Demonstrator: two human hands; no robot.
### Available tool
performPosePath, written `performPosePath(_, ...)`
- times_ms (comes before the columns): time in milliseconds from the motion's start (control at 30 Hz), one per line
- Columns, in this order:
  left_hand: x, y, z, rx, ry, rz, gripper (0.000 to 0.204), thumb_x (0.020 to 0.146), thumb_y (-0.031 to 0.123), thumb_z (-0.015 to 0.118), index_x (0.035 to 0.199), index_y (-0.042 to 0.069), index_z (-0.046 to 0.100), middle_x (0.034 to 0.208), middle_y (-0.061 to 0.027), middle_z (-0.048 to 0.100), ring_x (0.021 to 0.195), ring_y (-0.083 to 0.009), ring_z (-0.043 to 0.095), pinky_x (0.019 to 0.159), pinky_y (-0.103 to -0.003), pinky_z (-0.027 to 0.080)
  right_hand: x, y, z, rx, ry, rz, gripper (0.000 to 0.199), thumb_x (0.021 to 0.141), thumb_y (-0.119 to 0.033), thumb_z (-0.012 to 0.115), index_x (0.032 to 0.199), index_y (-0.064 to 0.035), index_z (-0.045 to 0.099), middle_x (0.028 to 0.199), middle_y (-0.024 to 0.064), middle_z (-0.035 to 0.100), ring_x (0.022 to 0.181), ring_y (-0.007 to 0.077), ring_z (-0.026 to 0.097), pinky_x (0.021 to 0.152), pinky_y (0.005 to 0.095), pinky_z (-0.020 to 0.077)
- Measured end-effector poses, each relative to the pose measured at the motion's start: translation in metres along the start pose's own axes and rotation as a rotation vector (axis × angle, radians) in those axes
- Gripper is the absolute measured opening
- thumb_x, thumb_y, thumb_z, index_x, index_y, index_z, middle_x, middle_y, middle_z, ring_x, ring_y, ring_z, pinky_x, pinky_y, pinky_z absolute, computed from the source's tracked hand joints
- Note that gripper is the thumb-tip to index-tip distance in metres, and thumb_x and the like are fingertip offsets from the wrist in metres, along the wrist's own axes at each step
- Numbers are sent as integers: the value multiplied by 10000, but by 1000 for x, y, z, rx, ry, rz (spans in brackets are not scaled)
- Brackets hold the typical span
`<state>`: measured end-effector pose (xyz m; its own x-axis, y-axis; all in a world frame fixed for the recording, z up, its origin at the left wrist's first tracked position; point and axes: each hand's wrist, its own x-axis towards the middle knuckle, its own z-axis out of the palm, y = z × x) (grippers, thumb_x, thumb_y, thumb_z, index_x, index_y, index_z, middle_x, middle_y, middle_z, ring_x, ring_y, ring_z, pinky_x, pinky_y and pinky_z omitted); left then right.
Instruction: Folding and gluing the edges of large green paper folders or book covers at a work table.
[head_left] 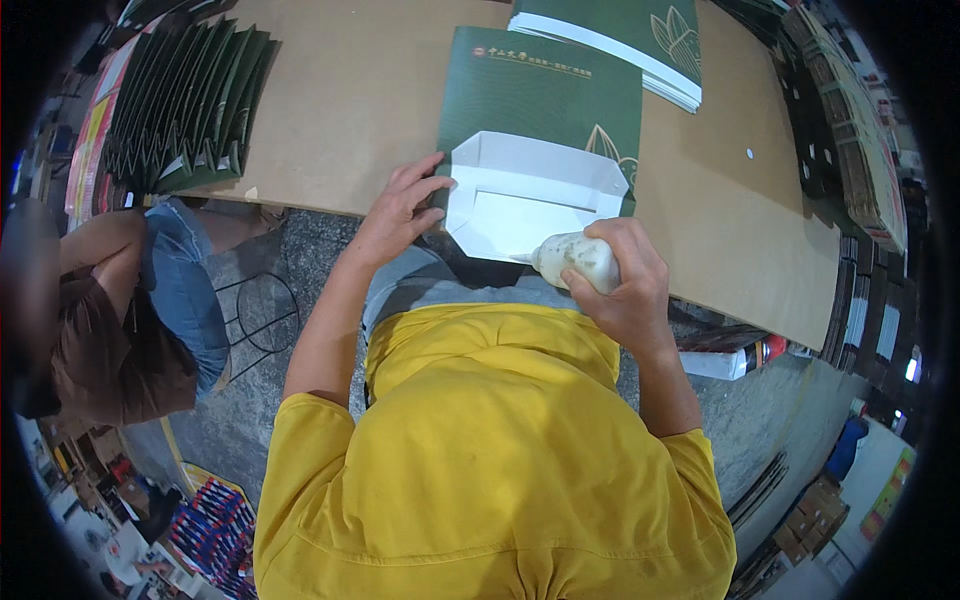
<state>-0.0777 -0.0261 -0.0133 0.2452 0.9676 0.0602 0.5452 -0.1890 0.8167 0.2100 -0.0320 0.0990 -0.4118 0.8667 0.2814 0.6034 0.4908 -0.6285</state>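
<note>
A flat green paper bag [540, 95] lies on the brown cardboard-covered table [360, 90], its white folded bottom flaps [525, 195] opened toward me. My left hand [400, 205] presses on the left edge of the white flaps, fingers spread. My right hand [625, 280] grips a whitish squeeze bottle of glue [580, 258]. The bottle's nozzle points left at the near edge of the white flaps.
A stack of green bags [625, 40] lies at the table's far right. A fanned row of folded green bags [185, 100] stands at the left. A seated person [130, 300] is on my left beside a wire stool [262, 310]. Cardboard stacks [850, 130] line the right.
</note>
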Motion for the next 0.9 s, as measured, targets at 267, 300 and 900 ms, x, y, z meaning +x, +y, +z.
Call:
performPosePath(267,1,0,-2,18,-6,3,449,744,18,665,1174,110,572,1403,-106,393,1258,-310,370,989,-371,409,-17,14,-25,-98,38,74,395,626,-86,781,962,-56,577,899,126,579,793,290,604,676,352,502)
performPosePath(300,1,1,-2,-7,-1,-12,450,744,13,661,1174,113,573,1403,-106,393,1256,-311,373,989,-371,409,-20,16,-29,-122,33,105,392,630,-88,783,962,-59,578,900,124,580,793,286,605,676,351,503)
performPosePath(900,2,2,-3,58,-5,-7,462,736,-10,650,1179,95,573,1402,-109,405,1269,-298,374,1031,-369,364,-47,28,-65,-199,192,263,397,640,-81,769,985,-60,573,927,120,577,813,287,592,702,347,491)
